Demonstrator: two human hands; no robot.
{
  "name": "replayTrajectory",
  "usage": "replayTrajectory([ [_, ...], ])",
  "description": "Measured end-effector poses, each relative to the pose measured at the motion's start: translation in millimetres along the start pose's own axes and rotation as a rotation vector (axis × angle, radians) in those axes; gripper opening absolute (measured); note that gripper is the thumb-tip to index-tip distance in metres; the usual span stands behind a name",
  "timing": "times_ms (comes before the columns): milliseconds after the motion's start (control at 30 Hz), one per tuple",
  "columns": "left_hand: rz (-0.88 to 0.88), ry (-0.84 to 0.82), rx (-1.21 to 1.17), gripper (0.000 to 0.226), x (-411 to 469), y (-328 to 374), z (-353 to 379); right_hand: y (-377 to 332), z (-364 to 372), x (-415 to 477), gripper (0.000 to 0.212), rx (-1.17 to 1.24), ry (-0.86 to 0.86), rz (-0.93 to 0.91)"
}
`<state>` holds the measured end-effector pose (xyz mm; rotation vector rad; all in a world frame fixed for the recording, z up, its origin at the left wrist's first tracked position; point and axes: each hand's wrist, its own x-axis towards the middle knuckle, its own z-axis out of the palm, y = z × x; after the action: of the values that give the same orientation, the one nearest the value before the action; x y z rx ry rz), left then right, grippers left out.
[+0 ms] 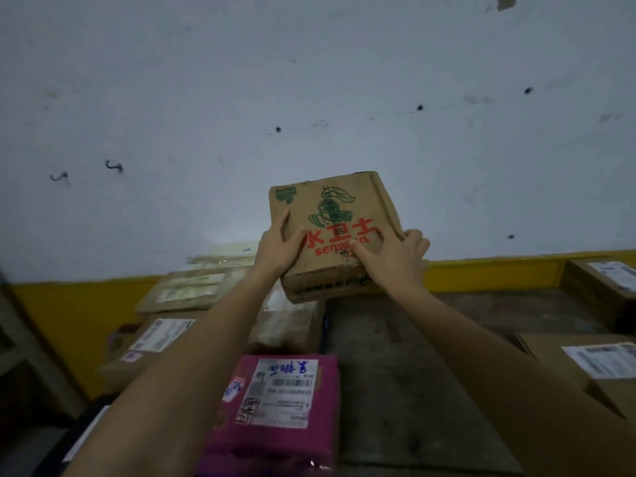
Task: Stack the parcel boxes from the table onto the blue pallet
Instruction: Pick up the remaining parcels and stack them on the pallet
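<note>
Above table (413, 356), L grip (280, 247) + R grip (395, 256) – clamping cardboard box (330, 228)

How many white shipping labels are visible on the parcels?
5: on the pink parcel, the left brown box, the far-left flat parcel, and two boxes at right. Others may be hidden.

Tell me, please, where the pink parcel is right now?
The pink parcel lies low in the centre of the head view, between the person's forearms, below the held cardboard box and left of the bare grey tabletop.
</note>
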<state>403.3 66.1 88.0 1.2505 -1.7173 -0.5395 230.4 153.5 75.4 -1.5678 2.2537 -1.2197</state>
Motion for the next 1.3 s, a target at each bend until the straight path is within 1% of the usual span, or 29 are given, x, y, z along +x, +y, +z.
replayTrajectory([
  [133,0.055,0.005,0.038,0.063,25,-9,-39,-37,20,0,0.066,0.008,0.040,-0.035],
  [233,0.020,0.013,0.036,0.065,46,-22,-60,-57,39,13,0.065,0.025,0.049,-0.068],
  [333,0.024,0.060,0.038,0.065,64,-39,-81,-77,63,28,0.066,0.039,0.034,-0.112],
  [433,0.036,0.104,0.090,0.065,80,-59,-104,-98,89,35,0.067,0.042,0.013,-0.143],
  [567,0.023,0.108,0.188,0.066,104,-93,-129,-125,126,44,0.066,0.028,-0.012,-0.176],
  [733,0.024,0.071,0.196,0.063,138,-136,-156,-153,178,53,0.062,0.067,-0.049,-0.160],
  [900,0.073,0.020,0.184,0.063,177,-173,-171,-176,223,66,0.063,0.043,-0.042,-0.122],
  [1033,0.100,-0.010,0.126,0.062,196,-207,-171,-183,252,73,0.062,-0.013,-0.006,-0.106],
  [1200,0.064,-0.072,0.082,0.061,208,-248,-158,-179,282,74,0.062,-0.098,-0.038,-0.050],
  [1300,0.020,-0.104,0.100,0.060,213,-266,-154,-177,291,74,0.061,-0.133,-0.051,-0.041],
])
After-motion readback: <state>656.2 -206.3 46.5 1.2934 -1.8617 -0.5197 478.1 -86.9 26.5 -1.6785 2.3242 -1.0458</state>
